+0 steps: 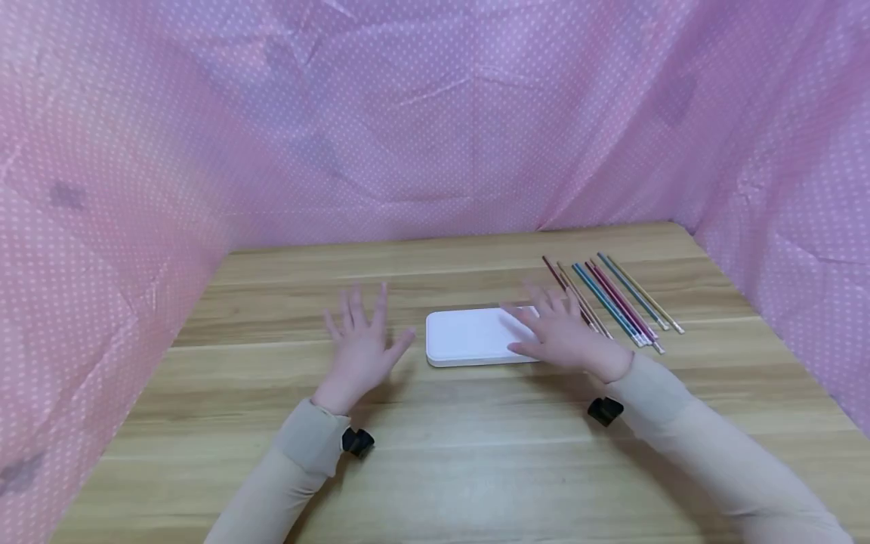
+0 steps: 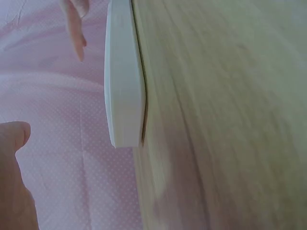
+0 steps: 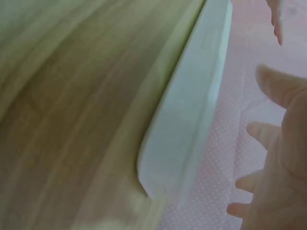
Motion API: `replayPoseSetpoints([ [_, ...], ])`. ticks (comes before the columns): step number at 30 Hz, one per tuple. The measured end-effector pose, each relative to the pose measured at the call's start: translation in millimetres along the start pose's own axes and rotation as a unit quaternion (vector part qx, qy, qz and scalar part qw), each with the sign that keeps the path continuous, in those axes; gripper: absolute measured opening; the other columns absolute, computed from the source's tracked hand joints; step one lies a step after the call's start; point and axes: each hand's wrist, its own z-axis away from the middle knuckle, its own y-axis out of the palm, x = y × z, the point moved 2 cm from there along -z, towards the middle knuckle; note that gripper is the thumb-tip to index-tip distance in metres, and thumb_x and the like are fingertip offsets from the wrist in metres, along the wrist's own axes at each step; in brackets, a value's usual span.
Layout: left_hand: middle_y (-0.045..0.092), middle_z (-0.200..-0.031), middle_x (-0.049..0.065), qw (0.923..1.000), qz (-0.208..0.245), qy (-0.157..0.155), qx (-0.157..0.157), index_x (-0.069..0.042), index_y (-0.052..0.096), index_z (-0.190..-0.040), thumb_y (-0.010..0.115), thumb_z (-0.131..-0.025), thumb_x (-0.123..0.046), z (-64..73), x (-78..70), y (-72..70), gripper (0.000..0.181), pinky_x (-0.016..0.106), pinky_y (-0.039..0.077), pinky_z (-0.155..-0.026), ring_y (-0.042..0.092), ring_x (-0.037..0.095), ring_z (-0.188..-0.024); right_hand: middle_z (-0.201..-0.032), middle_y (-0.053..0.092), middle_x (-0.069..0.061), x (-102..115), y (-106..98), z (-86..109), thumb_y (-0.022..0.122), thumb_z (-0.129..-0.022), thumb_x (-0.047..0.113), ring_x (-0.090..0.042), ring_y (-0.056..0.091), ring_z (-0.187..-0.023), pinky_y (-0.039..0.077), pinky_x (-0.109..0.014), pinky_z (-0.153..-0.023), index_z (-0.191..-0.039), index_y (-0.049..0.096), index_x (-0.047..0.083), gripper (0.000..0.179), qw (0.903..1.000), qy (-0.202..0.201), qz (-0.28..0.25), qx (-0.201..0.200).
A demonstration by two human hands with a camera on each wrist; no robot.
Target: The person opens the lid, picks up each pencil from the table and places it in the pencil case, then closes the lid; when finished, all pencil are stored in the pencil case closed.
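Both empty: my left hand point(image 1: 360, 353), my right hand point(image 1: 563, 334), fingers point(image 1: 381, 306) spread. White box point(image 1: 469, 336) lies on the surface point(image 1: 448, 453), left of the pencils point(image 1: 621, 300). Probably light, stiff, slick; I'd grip left and right ends.

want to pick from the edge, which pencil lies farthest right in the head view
The yellowish pencil, just right of its blue neighbour; all the other pencils lie further left.

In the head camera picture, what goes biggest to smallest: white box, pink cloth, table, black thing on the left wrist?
Largest to smallest, by what shows:
1. pink cloth
2. table
3. white box, partly behind fingers
4. black thing on the left wrist
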Motion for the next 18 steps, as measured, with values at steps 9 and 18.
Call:
replayPoseSetpoints([
  [9, -0.01, -0.154, 0.03, 0.994, 0.087, 0.013, 0.065, -0.013, 0.012, -0.153, 0.049, -0.093, -0.054, -7.1, -7.3, 11.5, 0.082, 0.064, -0.005, -0.112, -0.014, 0.043, -0.142, -0.153, 0.023, -0.024, -4.6, 10.4, -6.8, 0.062, -0.087, 0.048, -0.046, 0.02, -0.138, 0.009, -0.068, -0.109, -0.147, 0.036, 0.019, 0.072, 0.9972, -0.044, 0.033, 0.05],
  [18, 0.0, -0.156, 0.024, 0.9799, 0.084, 0.078, 0.163, -0.011, 0.022, -0.152, 0.051, -0.094, -0.05, -12.0, -23.5, 28.5, 0.075, 0.06, 0.002, -0.115, -0.004, 0.042, -0.144, -0.145, 0.038, -0.024, -6.6, 9.3, -16.1, 0.073, -0.079, 0.045, -0.046, 0.036, -0.131, 0.029, -0.064, -0.105, -0.14, 0.048, 0.016, 0.072, 0.9974, -0.054, 0.028, 0.039],
])
